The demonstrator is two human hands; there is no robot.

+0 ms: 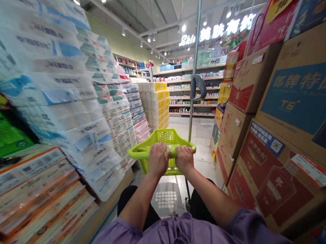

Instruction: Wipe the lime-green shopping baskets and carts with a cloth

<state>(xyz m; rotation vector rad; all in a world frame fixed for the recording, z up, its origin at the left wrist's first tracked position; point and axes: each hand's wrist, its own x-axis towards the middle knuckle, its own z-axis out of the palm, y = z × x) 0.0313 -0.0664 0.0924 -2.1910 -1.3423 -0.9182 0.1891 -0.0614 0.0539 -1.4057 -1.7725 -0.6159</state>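
Observation:
In front of me is a lime-green shopping basket [150, 141] with perforated walls and a thick rim. My left hand [158, 159] is closed around its near handle bar, left of the middle. On the same bar, a little to the right, my right hand [184, 159] is wrapped with the fingers curled over it. A short stretch of the handle [171, 149] shows between the two hands. What lies in the basket, if anything, is mostly hidden by my hands.
Tall stacks of wrapped tissue packs [69, 79] line the left side. Cardboard cartons [285, 142] are piled on the right. A metal pole [196, 45] with a grey hook-shaped grip [198, 87] rises beside the basket. Stocked shelves [188, 86] stand ahead beyond the tiled aisle floor [203, 142].

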